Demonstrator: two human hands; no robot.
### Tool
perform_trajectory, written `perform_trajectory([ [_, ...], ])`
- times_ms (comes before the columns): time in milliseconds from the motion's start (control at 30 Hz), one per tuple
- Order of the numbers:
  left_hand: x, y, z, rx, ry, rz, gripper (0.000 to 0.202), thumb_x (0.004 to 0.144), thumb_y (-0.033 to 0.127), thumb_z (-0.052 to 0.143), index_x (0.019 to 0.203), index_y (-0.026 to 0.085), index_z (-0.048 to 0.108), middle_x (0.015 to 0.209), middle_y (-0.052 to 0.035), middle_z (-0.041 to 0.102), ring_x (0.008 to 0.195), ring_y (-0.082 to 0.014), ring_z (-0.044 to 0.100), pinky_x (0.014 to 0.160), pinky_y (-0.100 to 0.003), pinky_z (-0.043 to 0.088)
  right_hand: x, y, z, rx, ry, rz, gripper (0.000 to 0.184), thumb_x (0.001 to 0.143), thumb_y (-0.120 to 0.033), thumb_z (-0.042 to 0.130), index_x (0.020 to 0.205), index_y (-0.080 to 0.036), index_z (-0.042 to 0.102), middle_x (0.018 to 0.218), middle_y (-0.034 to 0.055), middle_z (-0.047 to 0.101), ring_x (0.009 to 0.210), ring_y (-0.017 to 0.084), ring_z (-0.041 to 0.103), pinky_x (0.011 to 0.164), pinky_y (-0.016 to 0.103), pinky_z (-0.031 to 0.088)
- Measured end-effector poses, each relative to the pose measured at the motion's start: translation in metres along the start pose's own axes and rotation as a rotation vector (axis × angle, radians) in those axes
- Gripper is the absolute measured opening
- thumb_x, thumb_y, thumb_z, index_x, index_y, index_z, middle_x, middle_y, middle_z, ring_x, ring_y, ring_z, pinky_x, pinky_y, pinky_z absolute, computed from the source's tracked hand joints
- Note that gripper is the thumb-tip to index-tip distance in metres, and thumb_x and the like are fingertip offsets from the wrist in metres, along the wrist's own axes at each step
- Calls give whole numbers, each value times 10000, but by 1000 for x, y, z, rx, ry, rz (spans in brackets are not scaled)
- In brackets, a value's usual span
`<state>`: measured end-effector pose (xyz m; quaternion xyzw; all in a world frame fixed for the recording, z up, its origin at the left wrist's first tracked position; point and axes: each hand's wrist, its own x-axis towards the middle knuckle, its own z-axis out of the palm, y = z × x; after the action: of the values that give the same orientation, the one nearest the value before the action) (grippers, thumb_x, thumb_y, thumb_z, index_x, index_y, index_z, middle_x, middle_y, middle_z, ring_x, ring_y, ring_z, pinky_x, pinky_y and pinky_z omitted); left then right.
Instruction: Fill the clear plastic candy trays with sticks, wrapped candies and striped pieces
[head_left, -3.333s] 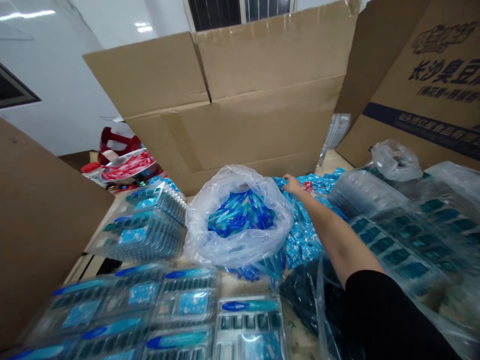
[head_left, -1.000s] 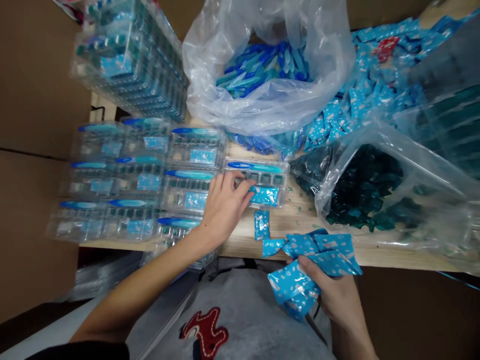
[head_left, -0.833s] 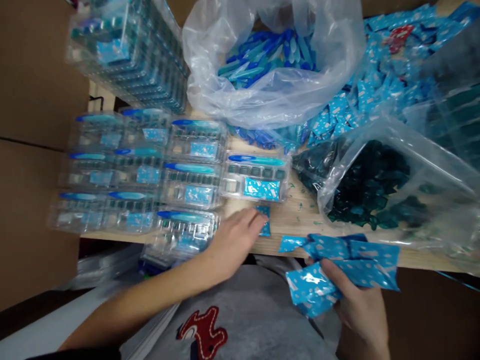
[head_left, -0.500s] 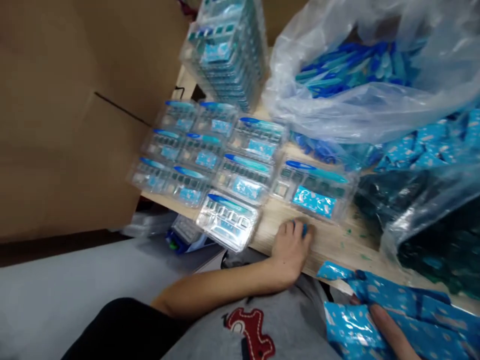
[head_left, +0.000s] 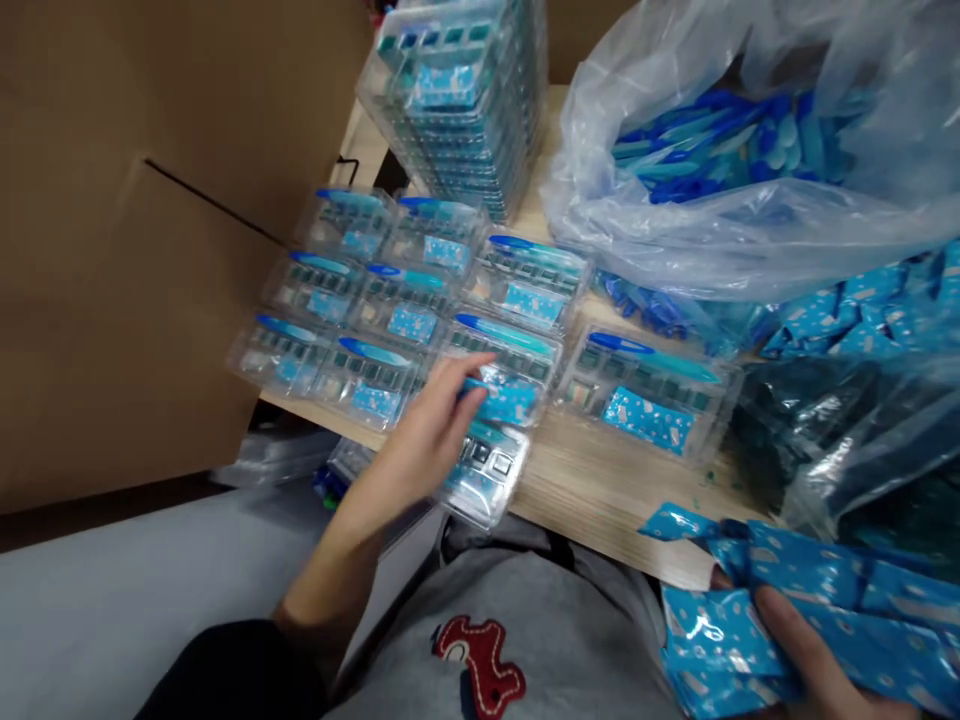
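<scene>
My left hand (head_left: 429, 428) reaches over the near row of clear plastic trays (head_left: 501, 372), fingers curled on a small blue packet (head_left: 474, 386) at a tray's packet slot. The hand is motion-blurred. My right hand (head_left: 806, 650) at the bottom right grips a bunch of blue foil packets (head_left: 757, 610) below the table edge. Another clear tray (head_left: 652, 390) with a blue stick and a packet lies to the right on the wooden table (head_left: 592, 490).
Several filled trays lie in rows at the left (head_left: 352, 300), with a tall stack of trays (head_left: 457, 100) behind. A clear bag of blue sticks (head_left: 720, 150), loose blue packets (head_left: 862, 300), a bag of dark green pieces (head_left: 847, 430), and a cardboard wall (head_left: 112, 250) surround them.
My left hand picked the loose packet off the table edge and carried it up to a tray in the near row. The view swung left; my right hand kept its bunch.
</scene>
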<state>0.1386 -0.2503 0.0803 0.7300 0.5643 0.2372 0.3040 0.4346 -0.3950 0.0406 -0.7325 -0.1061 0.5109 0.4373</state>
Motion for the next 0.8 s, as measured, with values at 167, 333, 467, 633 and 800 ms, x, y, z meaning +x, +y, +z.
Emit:
perform_trajectory([
  [167, 26, -35, 9, 237, 51, -58, 191, 934, 154, 578, 1117, 204, 597, 1056, -63, 672, 999, -232, 604, 925, -403, 503, -15, -27, 51, 141, 82, 159, 533, 479, -260, 944, 967, -216, 735, 874, 51, 775, 715, 317, 746, 531, 323, 641],
  [333, 20, -17, 11, 246, 162, -9, 137, 939, 264, 609, 1057, 207, 649, 1180, -109, 609, 1150, -289, 540, 987, -471, 458, -15, -38, 79, 152, -11, 150, 418, 495, -283, 948, 845, -195, 739, 831, 64, 769, 714, 310, 744, 605, 366, 649],
  [467, 11, 13, 6, -318, -214, -35, 174, 964, 288, 569, 1133, 272, 610, 1047, -11, 678, 939, -164, 639, 818, -285, 528, -15, -47, 102, 158, -154, 122, 373, 547, -324, 933, 846, -198, 750, 849, 80, 774, 737, 325, 744, 640, 412, 651],
  [633, 25, 20, 3, -447, -223, -125, 58, 921, 221, 581, 924, 222, 638, 784, 29, 638, 693, -113, 588, 610, -218, 467, -15, -54, 112, 165, -101, 146, 355, 478, -241, 922, 778, -187, 739, 793, 78, 768, 673, 307, 733, 570, 366, 640],
  [800, 94, -22, -9, -326, 40, -78, 120, 847, 127, 602, 924, 219, 608, 594, 70, 424, 536, -111, 435, 528, -232, 384, -6, -57, 99, 231, 54, 166, 490, 405, -196, 924, 855, -190, 730, 831, 74, 770, 740, 341, 740, 583, 377, 642],
])
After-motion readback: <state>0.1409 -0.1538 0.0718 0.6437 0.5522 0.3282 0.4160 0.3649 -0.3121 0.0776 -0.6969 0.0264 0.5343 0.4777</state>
